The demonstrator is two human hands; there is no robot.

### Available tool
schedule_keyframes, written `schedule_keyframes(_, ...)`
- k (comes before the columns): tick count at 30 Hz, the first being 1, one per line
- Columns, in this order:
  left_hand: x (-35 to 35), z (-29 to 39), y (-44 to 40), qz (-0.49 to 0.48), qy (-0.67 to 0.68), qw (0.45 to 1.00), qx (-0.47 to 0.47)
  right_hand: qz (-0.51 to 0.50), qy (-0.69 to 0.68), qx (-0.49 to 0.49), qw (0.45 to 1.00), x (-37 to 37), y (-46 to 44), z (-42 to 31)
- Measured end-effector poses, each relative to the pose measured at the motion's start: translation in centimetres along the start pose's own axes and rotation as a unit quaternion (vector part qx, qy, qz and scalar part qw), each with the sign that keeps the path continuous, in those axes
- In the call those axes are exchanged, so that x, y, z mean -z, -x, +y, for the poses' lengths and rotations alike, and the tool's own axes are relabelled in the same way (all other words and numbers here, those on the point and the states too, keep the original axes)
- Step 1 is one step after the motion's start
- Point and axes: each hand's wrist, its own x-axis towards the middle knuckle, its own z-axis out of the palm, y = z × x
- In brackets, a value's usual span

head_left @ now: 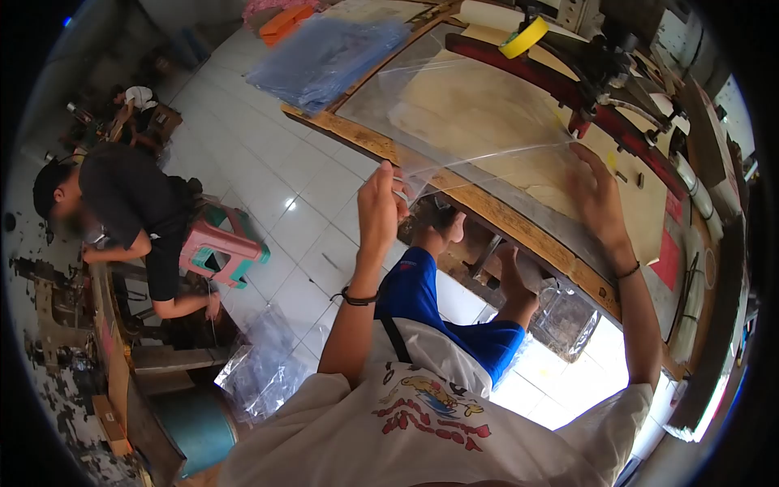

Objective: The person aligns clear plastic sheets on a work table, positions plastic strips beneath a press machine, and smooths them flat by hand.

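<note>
A clear plastic sheet stretches over the worktable's front edge. My left hand is closed on its near left corner, thumb and fingers pinched together. At the table's right side, my right hand is over the sheet, slightly blurred. Its fingers look stretched and apart, with the fingertips close to the far edge of the plastic. Just beyond them runs the long dark red bar of a machine, which spans the table. Whether the right fingers touch the sheet I cannot tell.
A stack of bluish plastic sheets lies on the table's left corner, near an orange bundle. Yellow tape hangs at the machine. A co-worker sits on a pink and green stool at left. Crumpled plastic lies on the floor.
</note>
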Motion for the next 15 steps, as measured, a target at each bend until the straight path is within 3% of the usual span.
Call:
schedule_keyframes(4,-0.2,0.2,-1.1,-0.069,-0.110,0.989,-0.069,0.005,-0.031,-0.035,0.999,0.1,-0.1,0.1)
schedule_keyframes(11,0.5,1.2,1.3,-0.155,0.052,0.983,0.089,-0.003,-0.173,-0.140,0.975,0.5,-0.7,-0.2)
schedule_keyframes(15,0.7,1.4,1.8,-0.184,0.002,0.978,0.098,0.005,-0.191,-0.134,0.972,0.7,-0.7,0.1)
